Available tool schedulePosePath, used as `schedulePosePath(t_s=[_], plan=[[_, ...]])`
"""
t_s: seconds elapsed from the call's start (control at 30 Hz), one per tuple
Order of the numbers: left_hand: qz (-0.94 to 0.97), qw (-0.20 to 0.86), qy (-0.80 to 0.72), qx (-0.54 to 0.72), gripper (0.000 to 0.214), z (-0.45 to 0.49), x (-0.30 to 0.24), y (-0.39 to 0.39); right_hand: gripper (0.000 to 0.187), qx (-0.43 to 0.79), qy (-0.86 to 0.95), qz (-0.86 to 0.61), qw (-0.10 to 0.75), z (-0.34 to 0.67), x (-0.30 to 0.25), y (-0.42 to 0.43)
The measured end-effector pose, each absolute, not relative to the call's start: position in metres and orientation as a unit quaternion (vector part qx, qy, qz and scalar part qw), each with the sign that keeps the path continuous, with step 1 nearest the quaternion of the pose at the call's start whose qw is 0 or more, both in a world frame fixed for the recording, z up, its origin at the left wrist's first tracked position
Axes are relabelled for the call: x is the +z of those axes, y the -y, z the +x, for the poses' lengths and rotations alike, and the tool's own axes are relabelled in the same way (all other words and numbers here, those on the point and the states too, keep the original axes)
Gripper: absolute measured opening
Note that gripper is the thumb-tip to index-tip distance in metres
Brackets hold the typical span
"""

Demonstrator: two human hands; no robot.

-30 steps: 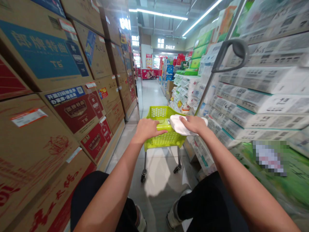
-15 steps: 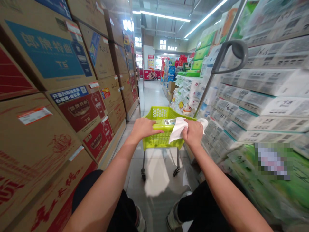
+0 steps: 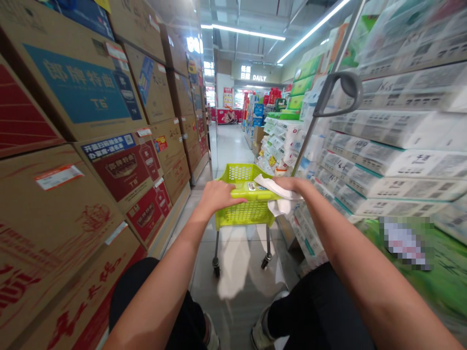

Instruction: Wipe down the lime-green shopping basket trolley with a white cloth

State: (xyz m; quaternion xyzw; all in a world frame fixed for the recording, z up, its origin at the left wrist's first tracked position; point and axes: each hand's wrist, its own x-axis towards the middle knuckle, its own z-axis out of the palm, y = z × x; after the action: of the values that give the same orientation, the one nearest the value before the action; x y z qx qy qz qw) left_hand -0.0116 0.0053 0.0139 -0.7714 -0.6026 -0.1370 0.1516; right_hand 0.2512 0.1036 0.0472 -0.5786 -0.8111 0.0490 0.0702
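A lime-green wheeled shopping basket (image 3: 243, 213) stands on the aisle floor just ahead of my knees. My left hand (image 3: 218, 195) rests on its near rim, fingers curled over the edge. My right hand (image 3: 292, 185) presses a white cloth (image 3: 279, 197) against the basket's right near corner; part of the cloth hangs down the outside. The basket's grey pull handle (image 3: 337, 92) slants up to the right on a metal pole.
Stacked brown and red cardboard cartons (image 3: 91, 146) wall the left side. Wrapped tissue and paper packs (image 3: 394, 146) line the right, close to my right arm. The tiled aisle (image 3: 228, 141) runs ahead to more displays and a DAILY sign (image 3: 259, 78).
My right hand has wiped the cloth from the rim's middle to its right corner, and the cloth now drapes down the outside. The left hand stays on the rim.
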Motion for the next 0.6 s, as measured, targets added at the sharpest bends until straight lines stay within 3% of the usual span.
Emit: schedulePosePath(t_s=[0.07,0.17,0.27,0.37,0.5,0.6], plan=[[-0.769,0.153,0.607,-0.133,0.087,-0.014,0.014,-0.006,0.052,0.029,0.788,-0.609,0.082,0.253,0.038,-0.095],[-0.769,0.159,0.606,-0.126,0.087,-0.015,0.013,-0.007,0.061,-0.082,0.741,-0.641,0.183,0.261,0.009,-0.072],[-0.772,0.164,0.601,-0.130,0.087,-0.014,0.011,-0.008,0.055,-0.176,0.734,-0.579,0.306,0.267,-0.029,-0.048],[-0.769,0.165,0.604,-0.134,0.087,-0.011,0.011,-0.007,0.052,-0.195,0.723,-0.540,0.385,0.266,-0.055,-0.033],[-0.766,0.160,0.611,-0.122,0.086,-0.007,0.013,-0.007,0.050,-0.185,0.710,-0.551,0.399,0.265,-0.051,-0.032],[-0.766,0.161,0.611,-0.115,0.088,-0.005,0.015,-0.007,0.048,-0.168,0.706,-0.610,0.318,0.270,-0.023,-0.045]])
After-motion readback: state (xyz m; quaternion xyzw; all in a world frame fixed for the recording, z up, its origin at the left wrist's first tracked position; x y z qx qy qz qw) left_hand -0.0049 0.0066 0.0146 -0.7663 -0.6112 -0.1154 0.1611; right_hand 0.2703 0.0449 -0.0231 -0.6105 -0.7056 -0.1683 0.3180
